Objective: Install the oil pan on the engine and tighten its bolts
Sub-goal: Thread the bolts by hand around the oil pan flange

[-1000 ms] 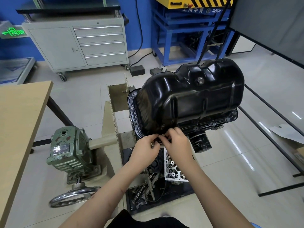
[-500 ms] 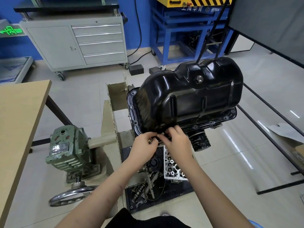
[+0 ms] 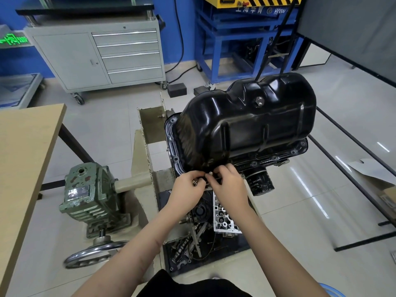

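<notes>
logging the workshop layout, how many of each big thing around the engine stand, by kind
oil pan: 1
oil filter: 1
green gearbox: 1
handwheel: 1
grey drawer cabinet: 1
wooden table: 1
blue steel frame: 1
total: 7

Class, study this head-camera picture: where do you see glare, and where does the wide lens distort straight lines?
Head view: bright ceiling-light streaks glare on the glossy floor tiles; soft highlights sheen the black oil pan; the wooden table edge and tool cabinet lean from wide-angle distortion; the small bolt between the left hand and right hand shows little detail.
</notes>
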`<state>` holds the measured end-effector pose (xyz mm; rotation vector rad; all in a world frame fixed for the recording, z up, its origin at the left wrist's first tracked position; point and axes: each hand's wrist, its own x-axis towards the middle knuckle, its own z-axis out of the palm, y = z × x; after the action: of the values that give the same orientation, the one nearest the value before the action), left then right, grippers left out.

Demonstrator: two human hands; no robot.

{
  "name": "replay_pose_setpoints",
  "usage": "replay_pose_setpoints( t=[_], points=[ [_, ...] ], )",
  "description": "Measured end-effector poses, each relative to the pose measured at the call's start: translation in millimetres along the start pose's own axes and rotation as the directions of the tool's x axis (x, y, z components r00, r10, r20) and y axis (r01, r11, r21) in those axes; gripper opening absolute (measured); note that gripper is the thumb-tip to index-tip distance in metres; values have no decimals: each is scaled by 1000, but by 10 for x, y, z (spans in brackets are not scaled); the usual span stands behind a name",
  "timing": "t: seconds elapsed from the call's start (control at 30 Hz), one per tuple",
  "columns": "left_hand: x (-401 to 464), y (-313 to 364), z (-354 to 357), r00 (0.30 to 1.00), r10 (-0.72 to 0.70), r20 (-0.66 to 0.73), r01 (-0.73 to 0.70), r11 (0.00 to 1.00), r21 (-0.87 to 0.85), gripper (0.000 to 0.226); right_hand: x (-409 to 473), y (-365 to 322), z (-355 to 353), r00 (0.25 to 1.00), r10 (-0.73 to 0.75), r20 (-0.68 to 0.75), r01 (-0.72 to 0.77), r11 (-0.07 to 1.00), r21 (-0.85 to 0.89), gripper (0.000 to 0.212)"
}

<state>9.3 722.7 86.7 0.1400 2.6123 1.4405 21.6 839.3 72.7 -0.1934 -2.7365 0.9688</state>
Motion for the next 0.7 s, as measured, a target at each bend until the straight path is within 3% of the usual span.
replay_pose_setpoints(
  t=[0.23, 0.37, 0.5, 0.6, 0.7],
  points=[
    [-30, 37, -6, 996, -88, -25, 84, 985, -152, 28, -32, -11, -3, 1000, 3, -7, -2, 999, 49, 23],
    [-30, 45, -26, 962, -267, 56, 263, 854, -449, 23, -18, -20, 0, 1000, 23, 10, -23, 1000, 6, 30],
    [-42, 7, -75, 945, -318, 75, 300, 753, -586, 23, -46, -18, -3, 1000, -1, 9, 1, 1000, 3, 29],
    [-24, -78, -121, 956, -288, -45, 219, 812, -540, 22, -34, -35, -3, 1000, -9, 8, 9, 1000, -15, 25],
    [-2, -204, -186, 970, -154, -186, 101, 959, -264, 14, -30, -40, -3, 1000, -21, 20, 22, 999, -35, 25]
  ],
)
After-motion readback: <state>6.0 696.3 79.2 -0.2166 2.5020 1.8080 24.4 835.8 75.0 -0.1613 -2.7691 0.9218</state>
